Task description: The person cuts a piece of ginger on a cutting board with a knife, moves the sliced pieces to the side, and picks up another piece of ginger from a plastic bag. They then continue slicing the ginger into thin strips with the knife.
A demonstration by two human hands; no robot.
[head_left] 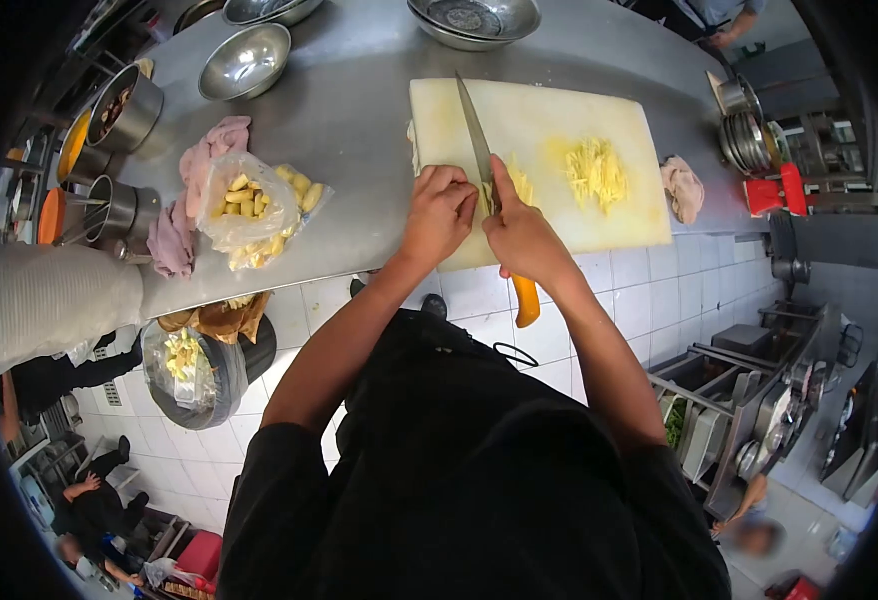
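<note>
My right hand point(524, 238) is closed round the orange handle of a kitchen knife point(475, 128), its long blade pointing away from me over the cutting board point(539, 108). Beside the blade, the curled fingers of my left hand point(441, 222) press down on a pale yellow vegetable piece point(482, 203), mostly hidden under them. Just right of the blade lie some cut strips point(522, 185), partly covered by my right hand. A larger heap of thin yellow shreds point(596, 173) sits on the board's right half.
Left of the board, a clear plastic bag point(249, 208) holds peeled yellow pieces, with pink cloths point(217, 150) beside it. Metal bowls point(246, 62) stand at the back, pots point(127, 108) at far left. Another cloth point(682, 189) lies right. A lined bin point(194, 385) stands below the table edge.
</note>
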